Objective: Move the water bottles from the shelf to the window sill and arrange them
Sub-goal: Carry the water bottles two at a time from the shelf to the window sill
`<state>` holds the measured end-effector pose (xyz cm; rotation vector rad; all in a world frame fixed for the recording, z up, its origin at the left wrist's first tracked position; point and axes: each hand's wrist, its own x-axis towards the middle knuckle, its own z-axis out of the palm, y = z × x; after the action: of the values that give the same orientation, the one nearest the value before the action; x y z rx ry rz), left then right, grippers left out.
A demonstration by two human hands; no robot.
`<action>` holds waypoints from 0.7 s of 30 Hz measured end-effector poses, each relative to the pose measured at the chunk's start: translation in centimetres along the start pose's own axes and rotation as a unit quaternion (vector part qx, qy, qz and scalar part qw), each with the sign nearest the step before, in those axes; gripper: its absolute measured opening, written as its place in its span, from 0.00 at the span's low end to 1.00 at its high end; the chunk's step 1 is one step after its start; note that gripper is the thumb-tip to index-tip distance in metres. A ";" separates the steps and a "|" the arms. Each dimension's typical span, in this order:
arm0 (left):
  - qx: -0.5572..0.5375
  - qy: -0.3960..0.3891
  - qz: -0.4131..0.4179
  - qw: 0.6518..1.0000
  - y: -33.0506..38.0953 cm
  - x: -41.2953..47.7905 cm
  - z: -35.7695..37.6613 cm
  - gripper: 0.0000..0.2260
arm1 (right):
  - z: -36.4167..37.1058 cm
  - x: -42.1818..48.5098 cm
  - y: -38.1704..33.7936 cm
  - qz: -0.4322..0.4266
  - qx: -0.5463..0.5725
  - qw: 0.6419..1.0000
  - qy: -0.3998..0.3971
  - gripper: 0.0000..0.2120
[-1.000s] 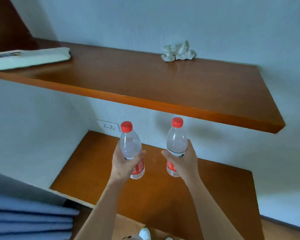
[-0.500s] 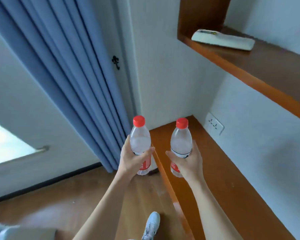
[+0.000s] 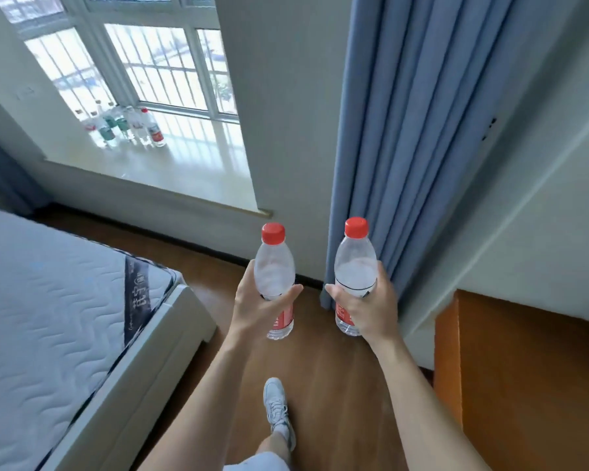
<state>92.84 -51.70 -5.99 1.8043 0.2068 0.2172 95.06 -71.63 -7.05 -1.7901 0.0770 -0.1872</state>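
I hold two clear water bottles with red caps and red labels, both upright over the wooden floor. My left hand grips the left bottle around its middle. My right hand grips the right bottle the same way. The white window sill lies ahead to the upper left. Several bottles with red and green labels stand grouped at its far left by the window. The lower wooden shelf is at the bottom right.
A bed with a white quilted mattress fills the left side. A blue curtain hangs to the right of the window recess. A strip of wooden floor runs between bed and shelf, with my white shoe on it.
The view has swung left from the shelves past the curtain to the window sill and bed. Both hands still hold the bottles upright in front of me.
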 end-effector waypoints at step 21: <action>0.009 0.172 -0.013 0.985 -5.6 24.3 -19.8 0.26 | 31.4 19.1 -6.5 -0.056 -0.037 0.988 -0.137 0.30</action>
<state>111.11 -25.65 -5.78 1.7710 0.4775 0.5104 118.81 -42.89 -5.90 -1.8790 -0.2162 -0.0178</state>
